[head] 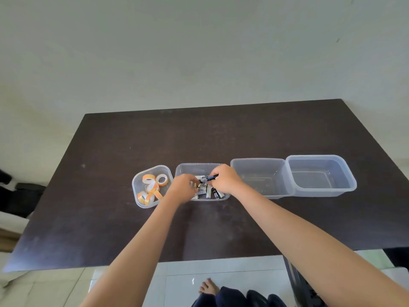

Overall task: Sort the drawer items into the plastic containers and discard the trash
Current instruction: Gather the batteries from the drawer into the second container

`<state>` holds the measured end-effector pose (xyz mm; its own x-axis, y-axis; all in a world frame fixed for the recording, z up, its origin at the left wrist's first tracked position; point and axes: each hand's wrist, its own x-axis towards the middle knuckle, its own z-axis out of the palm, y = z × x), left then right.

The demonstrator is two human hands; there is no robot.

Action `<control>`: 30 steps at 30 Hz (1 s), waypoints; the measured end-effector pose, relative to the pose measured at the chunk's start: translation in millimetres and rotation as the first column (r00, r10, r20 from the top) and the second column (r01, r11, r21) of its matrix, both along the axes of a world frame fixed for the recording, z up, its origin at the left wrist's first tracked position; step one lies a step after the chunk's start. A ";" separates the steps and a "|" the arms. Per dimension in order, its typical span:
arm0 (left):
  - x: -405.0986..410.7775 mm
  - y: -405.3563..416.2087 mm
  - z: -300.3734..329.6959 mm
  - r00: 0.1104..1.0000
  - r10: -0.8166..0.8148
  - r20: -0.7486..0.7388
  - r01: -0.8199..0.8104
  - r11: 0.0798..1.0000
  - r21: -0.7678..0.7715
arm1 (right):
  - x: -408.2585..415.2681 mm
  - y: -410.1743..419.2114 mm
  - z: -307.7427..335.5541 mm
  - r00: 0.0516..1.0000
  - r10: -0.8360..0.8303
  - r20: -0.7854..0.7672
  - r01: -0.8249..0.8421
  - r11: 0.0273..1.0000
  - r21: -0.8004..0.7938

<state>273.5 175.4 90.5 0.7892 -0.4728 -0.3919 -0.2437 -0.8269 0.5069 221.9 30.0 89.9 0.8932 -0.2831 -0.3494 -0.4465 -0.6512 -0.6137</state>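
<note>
Both hands reach into the battery container (183, 168) on the dark table (110, 173). The right hand (224, 179) pinches a small dark battery (212, 177) above the loose batteries (212, 193); the left hand (182, 188) curls over them, its hold unclear. Left sits the tape-roll container (138, 185), right two clear tubs (261, 165).

Both arms outstretched, left hand (183, 188) and right hand (224, 178) with fingers curled.
</note>
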 end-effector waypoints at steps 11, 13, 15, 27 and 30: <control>-14.5 9.1 -18.0 0.994 0.055 0.097 -0.033 0.976 -0.214 | -12.4 -14.1 -0.8 0.989 -0.061 0.137 0.036 0.983 0.179; -25.2 7.2 -19.9 0.987 0.089 0.134 -0.049 0.961 -0.273 | -23.0 -19.7 1.1 0.983 -0.075 0.169 0.042 0.981 0.191; -40.4 2.3 -21.2 0.979 0.122 0.164 -0.062 0.943 -0.328 | -37.5 -27.1 3.6 0.976 -0.085 0.201 0.043 0.977 0.207; -197.3 -97.0 -33.6 0.973 0.099 0.208 0.015 0.874 -0.486 | -188.2 -131.6 -2.3 0.975 -0.111 0.191 0.046 0.949 0.313; -250.4 -135.2 -41.0 0.982 0.085 0.171 0.008 0.876 -0.482 | -239.2 -172.9 -6.2 0.992 -0.021 0.124 -0.017 0.953 0.301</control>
